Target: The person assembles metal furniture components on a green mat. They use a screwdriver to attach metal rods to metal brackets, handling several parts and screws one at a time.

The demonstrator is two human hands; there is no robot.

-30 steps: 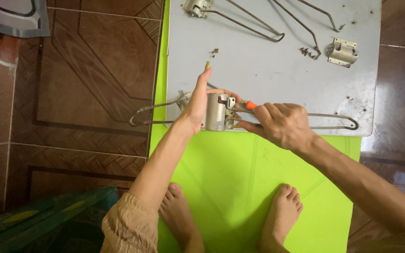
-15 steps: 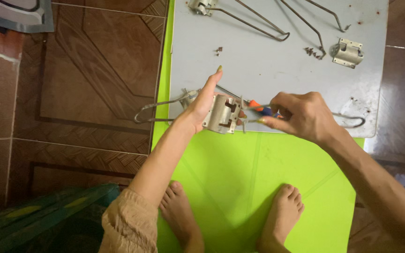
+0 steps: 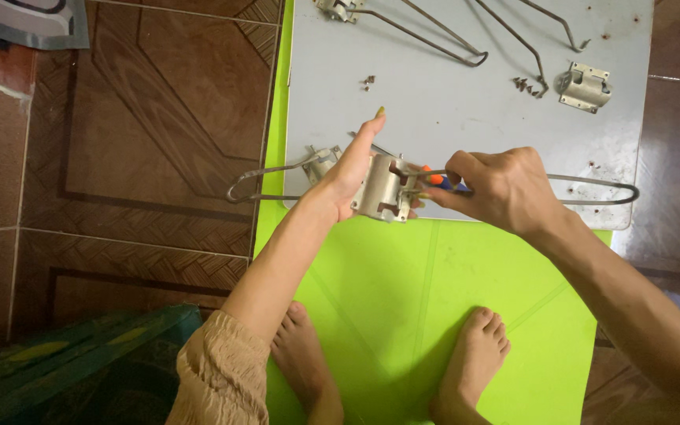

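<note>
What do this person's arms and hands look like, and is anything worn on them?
Both hands are bare: no gloves, rings or watch show. The left hand has a nail painted yellowish-green. The left arm is bare up to a gathered, crinkled beige sleeve near the elbow. The right hand and its forearm show no sleeve.

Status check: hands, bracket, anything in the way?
Left hand grips bracket. Right hand holds screwdriver against it. Wire loop alongside; nothing blocking.
</note>
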